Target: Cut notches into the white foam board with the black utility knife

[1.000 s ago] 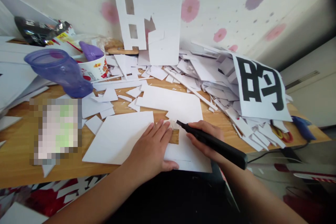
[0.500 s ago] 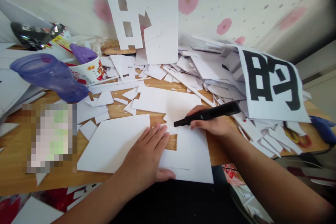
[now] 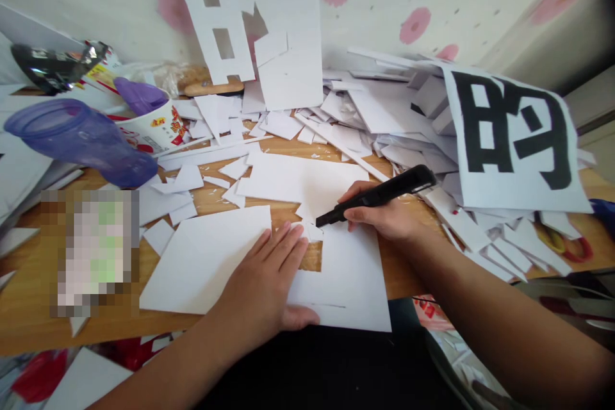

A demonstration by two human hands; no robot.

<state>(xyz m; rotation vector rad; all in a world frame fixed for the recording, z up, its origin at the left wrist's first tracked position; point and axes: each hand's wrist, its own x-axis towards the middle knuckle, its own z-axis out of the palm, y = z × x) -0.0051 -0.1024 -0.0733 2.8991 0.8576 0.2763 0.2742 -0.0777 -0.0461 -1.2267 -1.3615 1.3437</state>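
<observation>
My left hand [image 3: 262, 288] lies flat, fingers spread, pressing the white foam sheet [image 3: 211, 256] onto the wooden table [image 3: 29, 314]. My right hand [image 3: 384, 214] pinches a black cutting tool [image 3: 379, 193], its tip at what seems the sheet's cut-out notch. Behind the sheet lies a heap of white offcuts [image 3: 384, 122].

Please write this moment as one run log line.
left hand: flat on white sheet | right hand: grips black tool | tip: at cutout edge
</observation>
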